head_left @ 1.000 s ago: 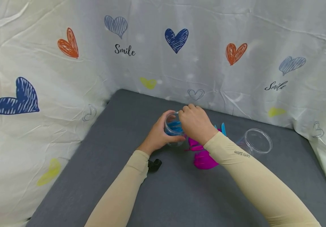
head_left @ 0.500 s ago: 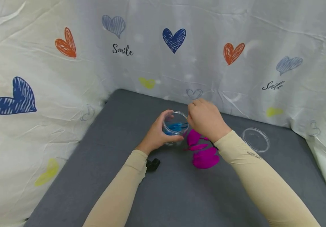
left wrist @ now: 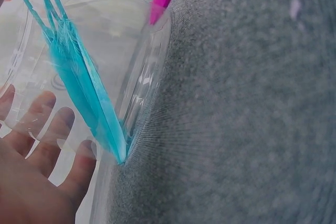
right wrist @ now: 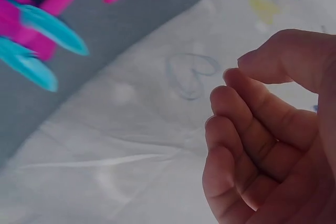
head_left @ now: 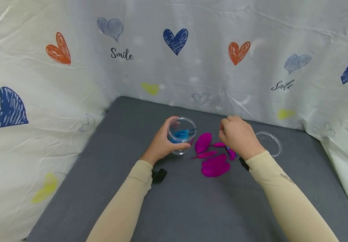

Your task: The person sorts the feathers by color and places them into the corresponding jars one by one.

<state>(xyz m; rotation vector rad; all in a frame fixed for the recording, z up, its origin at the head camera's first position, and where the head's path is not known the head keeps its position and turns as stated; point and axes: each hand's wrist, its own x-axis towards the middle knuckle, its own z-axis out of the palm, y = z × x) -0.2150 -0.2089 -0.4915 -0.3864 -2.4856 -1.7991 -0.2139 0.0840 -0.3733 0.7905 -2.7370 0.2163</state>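
My left hand (head_left: 163,139) grips a clear plastic jar (head_left: 180,152) at its side, mouth up. Blue feathers (head_left: 182,134) lean inside the jar, their quills reaching the rim; the left wrist view shows these blue feathers (left wrist: 86,87) through the wall. Over the right part of the table is my right hand (head_left: 240,137), apart from the jar. In the right wrist view the right hand (right wrist: 262,129) has loosely bent fingers, thumb close to the index fingertip, nothing between them. Magenta feathers (head_left: 215,165) lie between the hands. Blue feathers (right wrist: 55,27) lie on some of them.
A clear round plastic piece (head_left: 275,143), partly behind the right hand, lies on the grey table (head_left: 192,208). A white curtain (head_left: 207,67) with printed hearts rises along the back and left table edges. Black wrist devices (head_left: 159,175) show below the hands.
My right hand has moved from the jar's mouth to the right, over the table beyond the magenta feathers. The left hand still holds the jar. The head view has shifted slightly.
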